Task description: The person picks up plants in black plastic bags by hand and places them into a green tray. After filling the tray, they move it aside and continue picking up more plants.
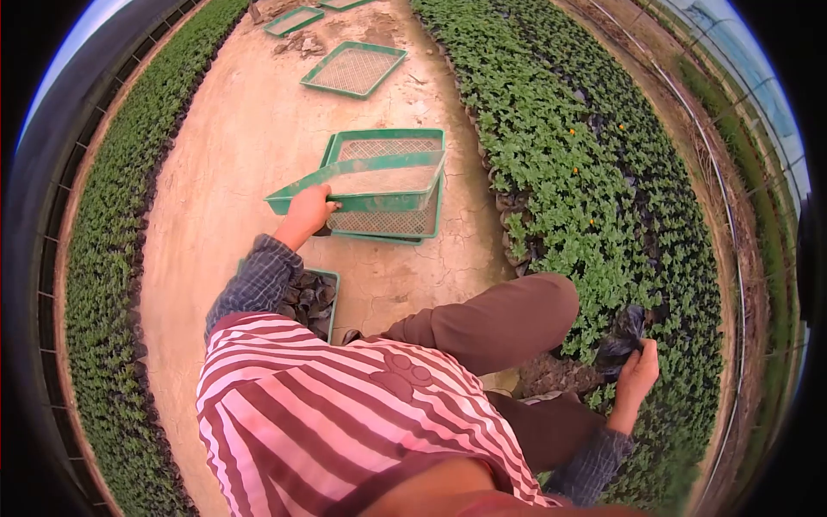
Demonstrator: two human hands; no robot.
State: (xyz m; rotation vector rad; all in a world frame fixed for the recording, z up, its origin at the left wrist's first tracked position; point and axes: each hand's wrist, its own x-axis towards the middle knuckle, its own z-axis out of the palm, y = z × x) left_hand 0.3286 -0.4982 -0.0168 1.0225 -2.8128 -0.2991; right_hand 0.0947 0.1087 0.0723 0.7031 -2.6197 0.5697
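My left hand (303,217) is closed around the near-left corner of a green mesh tray (399,161), which tilts above another green tray (388,134) on the path. Out to the right, over the bed of leafy seedlings (551,185), my right hand (636,379) grips a crumpled black plastic bag (622,338). Whether the bag holds anything cannot be made out. By my left forearm sits a green-rimmed tray (336,303) containing several dark pots or bags (308,302), partly hidden by my sleeve and body.
A pale, cracked earth path (211,164) runs between two plant beds, with the second seedling bed (112,224) at left. Farther up the path lie a green mesh tray (355,69), more trays, and a small heap of debris (301,43). My bent knee (538,310) borders the right bed.
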